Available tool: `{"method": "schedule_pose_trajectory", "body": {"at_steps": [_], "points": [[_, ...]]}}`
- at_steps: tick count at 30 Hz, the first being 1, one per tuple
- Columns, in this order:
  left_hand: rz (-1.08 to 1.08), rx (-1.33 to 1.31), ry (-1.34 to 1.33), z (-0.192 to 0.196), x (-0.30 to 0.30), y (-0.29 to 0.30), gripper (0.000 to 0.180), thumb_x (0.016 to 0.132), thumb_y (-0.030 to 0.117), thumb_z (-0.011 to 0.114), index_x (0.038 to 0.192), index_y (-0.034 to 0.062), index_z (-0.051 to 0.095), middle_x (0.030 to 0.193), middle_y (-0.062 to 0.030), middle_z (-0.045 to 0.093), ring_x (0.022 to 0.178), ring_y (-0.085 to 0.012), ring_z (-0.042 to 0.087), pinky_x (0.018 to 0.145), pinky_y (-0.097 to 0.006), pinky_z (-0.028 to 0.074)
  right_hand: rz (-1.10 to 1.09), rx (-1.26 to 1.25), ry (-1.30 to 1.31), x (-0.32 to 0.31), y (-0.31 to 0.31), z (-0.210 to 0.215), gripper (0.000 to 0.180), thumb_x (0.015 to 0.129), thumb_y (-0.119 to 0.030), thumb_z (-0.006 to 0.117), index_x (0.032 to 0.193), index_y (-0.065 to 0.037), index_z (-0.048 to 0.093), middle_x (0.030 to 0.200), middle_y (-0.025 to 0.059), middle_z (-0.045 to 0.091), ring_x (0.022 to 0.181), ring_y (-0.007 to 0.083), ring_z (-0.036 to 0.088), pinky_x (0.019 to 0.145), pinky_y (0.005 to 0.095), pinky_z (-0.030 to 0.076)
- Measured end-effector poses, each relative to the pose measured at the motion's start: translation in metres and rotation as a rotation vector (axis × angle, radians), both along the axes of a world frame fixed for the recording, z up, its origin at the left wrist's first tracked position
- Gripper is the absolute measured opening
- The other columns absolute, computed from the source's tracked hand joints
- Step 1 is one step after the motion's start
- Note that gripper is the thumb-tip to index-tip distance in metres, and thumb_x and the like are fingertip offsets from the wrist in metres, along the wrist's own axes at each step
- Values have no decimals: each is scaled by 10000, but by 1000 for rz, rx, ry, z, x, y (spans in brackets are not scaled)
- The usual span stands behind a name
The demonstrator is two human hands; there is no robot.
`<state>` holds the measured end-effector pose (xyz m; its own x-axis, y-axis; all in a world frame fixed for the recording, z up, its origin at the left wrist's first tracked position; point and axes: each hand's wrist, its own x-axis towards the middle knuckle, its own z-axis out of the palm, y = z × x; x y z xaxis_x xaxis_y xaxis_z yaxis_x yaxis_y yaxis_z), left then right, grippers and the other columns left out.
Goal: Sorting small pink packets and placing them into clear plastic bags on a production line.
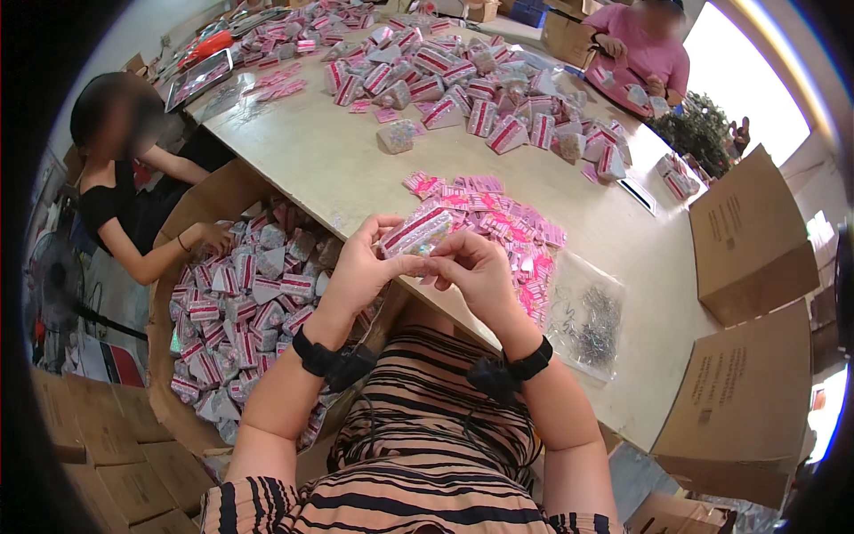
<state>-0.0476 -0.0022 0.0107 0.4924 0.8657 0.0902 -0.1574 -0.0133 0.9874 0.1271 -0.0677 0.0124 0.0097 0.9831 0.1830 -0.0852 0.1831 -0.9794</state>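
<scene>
Here, over the table (pixel 338 169) edge, beside the open carton (pixel 200 209) of finished packs, the left hand (pixel 360 267) and right hand (pixel 480 271) together pinch one pink-striped packet (pixel 416 233). Judged step: closing its top. Next requires aligning that edge squarely.

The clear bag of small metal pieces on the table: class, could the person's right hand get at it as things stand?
Probably yes. The clear bag lies uncovered on the table just beside the right hand, but that hand is holding a small packet together with the left hand.
</scene>
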Motion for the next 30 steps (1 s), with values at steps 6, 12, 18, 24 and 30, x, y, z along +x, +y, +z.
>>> {"method": "schedule_pose_trajectory", "body": {"at_steps": [6, 12, 18, 24, 30], "points": [[-38, -104, -10, 4, 3, -2, 550, 755, 91, 793, 1201, -26, 492, 1013, -107, 621, 875, -145, 641, 734, -265, 543, 47, -6, 93, 10, -6, -2, 73, 865, -15, 656, 894, -2, 590, 761, 59, 652, 652, 115, 647, 566, 218, 510], [-128, -118, 62, -8, 10, 2, 487, 833, 249, 737, 1192, 6, 516, 935, -70, 623, 755, -120, 628, 650, -245, 528, 74, -164, 64, 24, -6, 22, 70, 845, -22, 662, 875, 13, 610, 745, 79, 659, 606, 121, 636, 542, 233, 517], [-3, 210, 452, -19, 53, 55, 370, 842, 361, 698, 967, 15, 661, 889, -118, 638, 701, -190, 629, 658, -320, 515, -291, 222, -456, 132, 47, 59, 202, 853, -73, 662, 1024, 31, 635, 893, 98, 682, 766, 142, 645, 705, 264, 523], [399, 685, 699, -39, 71, 106, 273, 798, 271, 697, 963, 54, 678, 982, -204, 636, 882, -375, 623, 769, -440, 510, -265, 89, -1232, 181, 15, 62, 395, 708, -174, 756, 1058, -27, 650, 1049, 175, 652, 1000, 327, 618, 871, 381, 490], [343, 729, 915, -64, 84, 128, 296, 790, 265, 677, 1001, 58, 691, 925, -173, 629, 904, -340, 623, 773, -425, 502, -111, -464, -1565, 174, -90, 14, 391, 610, -245, 775, 946, -64, 689, 869, 131, 684, 813, 299, 656, 744, 394, 519]]}}
